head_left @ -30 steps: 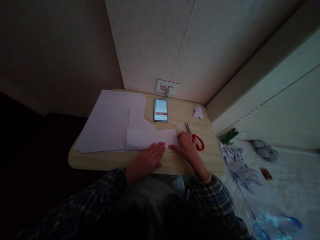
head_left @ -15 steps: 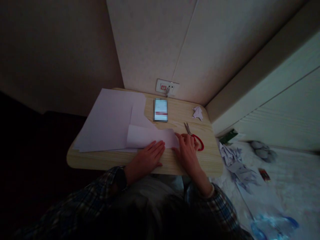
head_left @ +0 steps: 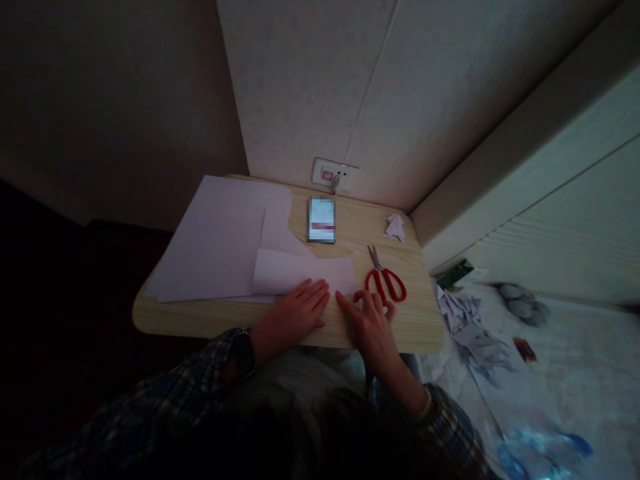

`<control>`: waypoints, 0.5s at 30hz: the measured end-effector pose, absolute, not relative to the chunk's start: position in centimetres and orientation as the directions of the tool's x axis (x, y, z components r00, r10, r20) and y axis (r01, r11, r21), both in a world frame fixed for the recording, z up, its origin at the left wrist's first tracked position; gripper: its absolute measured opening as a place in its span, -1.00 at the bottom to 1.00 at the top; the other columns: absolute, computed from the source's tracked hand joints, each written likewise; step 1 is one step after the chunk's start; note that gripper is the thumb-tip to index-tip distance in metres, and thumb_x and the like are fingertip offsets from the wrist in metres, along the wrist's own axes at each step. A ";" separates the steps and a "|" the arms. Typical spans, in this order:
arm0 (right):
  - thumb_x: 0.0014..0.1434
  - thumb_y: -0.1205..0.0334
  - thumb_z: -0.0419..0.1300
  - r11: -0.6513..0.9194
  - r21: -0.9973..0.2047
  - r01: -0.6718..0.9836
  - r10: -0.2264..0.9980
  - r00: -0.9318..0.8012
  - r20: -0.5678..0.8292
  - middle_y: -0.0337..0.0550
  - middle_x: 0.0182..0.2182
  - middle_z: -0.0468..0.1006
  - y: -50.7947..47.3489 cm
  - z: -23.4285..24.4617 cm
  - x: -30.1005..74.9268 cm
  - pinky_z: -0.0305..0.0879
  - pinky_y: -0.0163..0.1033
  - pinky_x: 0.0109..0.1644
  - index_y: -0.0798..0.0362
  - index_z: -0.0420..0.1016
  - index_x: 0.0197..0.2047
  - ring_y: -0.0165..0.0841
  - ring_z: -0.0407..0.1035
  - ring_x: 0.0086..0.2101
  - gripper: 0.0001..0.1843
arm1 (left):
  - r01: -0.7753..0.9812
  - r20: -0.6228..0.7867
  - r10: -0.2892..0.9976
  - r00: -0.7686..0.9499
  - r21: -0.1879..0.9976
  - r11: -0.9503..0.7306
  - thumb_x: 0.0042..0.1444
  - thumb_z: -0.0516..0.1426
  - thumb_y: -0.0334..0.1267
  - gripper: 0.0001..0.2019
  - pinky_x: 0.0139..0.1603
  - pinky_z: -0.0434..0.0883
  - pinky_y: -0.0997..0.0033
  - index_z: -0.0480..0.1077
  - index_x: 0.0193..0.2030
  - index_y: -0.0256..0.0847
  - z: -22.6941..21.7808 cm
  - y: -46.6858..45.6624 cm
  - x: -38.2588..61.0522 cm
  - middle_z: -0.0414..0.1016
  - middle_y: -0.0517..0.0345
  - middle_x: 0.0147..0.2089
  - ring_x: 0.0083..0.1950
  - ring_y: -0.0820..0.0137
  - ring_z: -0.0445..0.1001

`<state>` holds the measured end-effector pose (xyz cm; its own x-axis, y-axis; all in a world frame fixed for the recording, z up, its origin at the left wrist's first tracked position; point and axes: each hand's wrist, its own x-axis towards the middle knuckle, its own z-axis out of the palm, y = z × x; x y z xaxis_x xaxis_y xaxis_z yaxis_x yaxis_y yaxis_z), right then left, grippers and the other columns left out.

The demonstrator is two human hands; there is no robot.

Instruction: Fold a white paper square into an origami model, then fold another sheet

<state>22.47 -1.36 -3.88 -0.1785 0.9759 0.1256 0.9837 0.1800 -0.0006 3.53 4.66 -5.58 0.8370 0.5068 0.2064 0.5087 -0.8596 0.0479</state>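
A white sheet of paper (head_left: 300,268), folded over along its near edge, lies on the small wooden table (head_left: 200,321). My left hand (head_left: 301,310) rests flat on the near edge of that fold, fingers stretched out. To its right, my right hand (head_left: 369,320) has its index finger at the paper's near right edge, with the other fingers apart and bent. Just beyond the right hand lie red-handled scissors (head_left: 383,277), blades slightly apart. Larger white sheets (head_left: 215,233) are spread under and left of the folded paper.
A phone (head_left: 321,220) with a lit, blurred screen lies near the wall socket (head_left: 335,175). A small folded paper figure (head_left: 395,227) sits at the table's far right. Right of the table, crumpled or folded papers (head_left: 475,333) lie on a pale surface beside a blue plastic thing (head_left: 545,453).
My right hand has moved nearer to me, off the paper's right end to its near edge, uncovering the scissors' handles. My left hand stays in place.
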 end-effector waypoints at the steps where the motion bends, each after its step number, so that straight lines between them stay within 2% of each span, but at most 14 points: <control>1: 0.14 0.52 0.06 0.166 0.008 0.986 0.979 -0.165 0.123 -0.02 -0.12 0.42 -1.5 -3.8 22.9 0.01 -0.02 -0.05 -0.20 0.36 0.18 -0.16 0.22 -0.11 -0.40 | 0.506 0.207 0.505 0.838 0.050 -0.861 0.16 0.18 -0.20 -0.50 0.34 0.15 0.10 0.31 0.16 -0.50 -5.6 4.7 3.5 0.35 -0.29 0.24 0.31 0.10 0.26; 4: 0.12 0.58 0.03 0.140 0.032 0.990 0.983 -0.142 0.113 -0.02 -0.13 0.43 -1.9 -3.4 23.9 0.01 -0.01 -0.05 -0.19 0.38 0.16 -0.15 0.24 -0.10 -0.37 | 0.504 0.210 0.504 0.838 0.058 -0.862 0.16 0.18 -0.22 -0.51 0.34 0.15 0.09 0.30 0.16 -0.49 -5.6 4.7 3.5 0.34 -0.30 0.24 0.31 0.10 0.26; 8: 0.13 0.56 0.05 0.099 0.019 0.995 0.989 -0.100 0.108 0.00 -0.11 0.44 -1.5 -3.1 23.5 0.02 0.00 -0.05 -0.17 0.47 0.06 -0.12 0.25 -0.07 -0.46 | 0.520 0.213 0.524 0.825 0.075 -0.851 0.17 0.17 -0.23 -0.55 0.34 0.14 0.11 0.33 0.15 -0.45 -5.7 4.6 3.6 0.36 -0.28 0.24 0.32 0.13 0.26; 15: 0.12 0.55 0.07 0.177 -0.037 0.984 0.977 -0.171 0.128 -0.01 -0.05 0.46 -0.5 -3.2 22.4 0.05 0.00 0.02 -0.12 0.45 0.09 -0.13 0.26 -0.04 -0.46 | 0.550 0.247 0.550 0.798 0.074 -0.832 0.20 0.13 -0.24 -0.60 0.33 0.18 0.05 0.33 0.14 -0.38 -5.6 4.5 3.3 0.31 -0.23 0.27 0.36 0.12 0.18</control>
